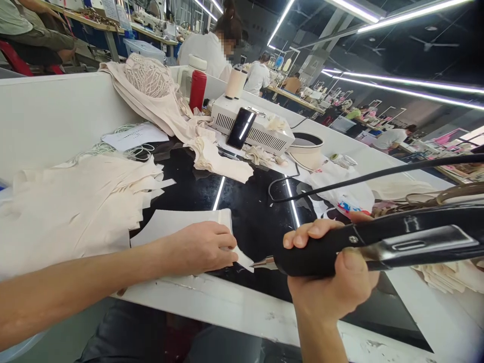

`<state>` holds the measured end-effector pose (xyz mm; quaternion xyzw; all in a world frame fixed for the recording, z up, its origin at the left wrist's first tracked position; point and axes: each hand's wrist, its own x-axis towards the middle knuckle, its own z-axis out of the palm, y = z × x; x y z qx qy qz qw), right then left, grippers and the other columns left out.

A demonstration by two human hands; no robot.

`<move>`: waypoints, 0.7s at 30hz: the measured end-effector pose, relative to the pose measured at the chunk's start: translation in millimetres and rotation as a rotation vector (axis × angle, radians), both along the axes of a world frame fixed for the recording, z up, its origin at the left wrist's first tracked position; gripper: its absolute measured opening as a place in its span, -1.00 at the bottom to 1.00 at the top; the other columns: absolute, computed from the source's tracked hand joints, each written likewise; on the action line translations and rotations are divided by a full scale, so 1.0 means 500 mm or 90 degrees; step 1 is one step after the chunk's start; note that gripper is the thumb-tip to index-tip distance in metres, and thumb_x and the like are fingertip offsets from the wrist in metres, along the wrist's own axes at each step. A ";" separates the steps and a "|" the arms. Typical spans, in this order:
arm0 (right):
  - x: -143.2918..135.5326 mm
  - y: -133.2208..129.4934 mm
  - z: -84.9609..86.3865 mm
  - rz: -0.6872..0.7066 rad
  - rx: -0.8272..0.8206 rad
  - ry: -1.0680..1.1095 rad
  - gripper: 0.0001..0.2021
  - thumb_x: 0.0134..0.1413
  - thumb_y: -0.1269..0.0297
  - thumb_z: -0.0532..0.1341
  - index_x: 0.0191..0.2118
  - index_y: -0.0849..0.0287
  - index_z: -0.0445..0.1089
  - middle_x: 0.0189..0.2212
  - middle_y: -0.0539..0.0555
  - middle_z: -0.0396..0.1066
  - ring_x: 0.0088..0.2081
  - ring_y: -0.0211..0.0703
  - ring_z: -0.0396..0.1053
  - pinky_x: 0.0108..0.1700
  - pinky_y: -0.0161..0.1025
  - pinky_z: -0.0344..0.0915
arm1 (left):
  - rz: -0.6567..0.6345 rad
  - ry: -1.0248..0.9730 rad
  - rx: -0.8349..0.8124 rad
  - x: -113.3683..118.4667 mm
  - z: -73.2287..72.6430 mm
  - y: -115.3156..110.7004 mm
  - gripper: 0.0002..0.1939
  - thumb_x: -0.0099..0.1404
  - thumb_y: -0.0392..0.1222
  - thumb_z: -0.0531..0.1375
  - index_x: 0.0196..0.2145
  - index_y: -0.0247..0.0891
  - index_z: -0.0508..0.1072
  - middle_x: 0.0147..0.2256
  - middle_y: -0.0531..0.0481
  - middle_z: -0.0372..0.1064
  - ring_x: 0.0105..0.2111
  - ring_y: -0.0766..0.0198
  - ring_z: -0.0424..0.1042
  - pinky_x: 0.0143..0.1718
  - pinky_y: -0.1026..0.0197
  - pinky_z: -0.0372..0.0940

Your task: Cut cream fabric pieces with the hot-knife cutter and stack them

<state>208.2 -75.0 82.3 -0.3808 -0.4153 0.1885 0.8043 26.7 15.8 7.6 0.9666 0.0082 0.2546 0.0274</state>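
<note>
A cream fabric piece (181,222) lies on the glossy black work surface (253,201). My left hand (207,245) rests on its right part, fingers bent and pressed together at its edge. My right hand (333,262) is wrapped round a black handheld tool (310,252) with a cord. The tool's pointed metal tip is at the lower right corner of the fabric piece, just right of my left fingers. Whether the tip touches the fabric is hard to tell.
A pile of cream fabric (71,212) lies at the left. Behind are folded cloth pieces (221,161), a phone (241,128) against a white box (260,132), a red bottle (197,91) and a plastic bag (340,189). The black cord (378,175) crosses the right side.
</note>
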 end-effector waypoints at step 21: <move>-0.003 0.006 -0.004 0.012 0.009 0.016 -0.63 0.05 0.26 0.40 -0.01 0.05 0.39 -0.42 -0.10 0.45 -0.52 -0.24 0.38 -0.51 -0.26 0.45 | -0.017 0.002 -0.015 -0.003 0.003 0.002 -0.79 0.57 -0.30 0.09 -0.15 -0.27 0.53 -0.24 -0.07 0.48 -0.23 0.22 0.46 -0.03 0.15 0.41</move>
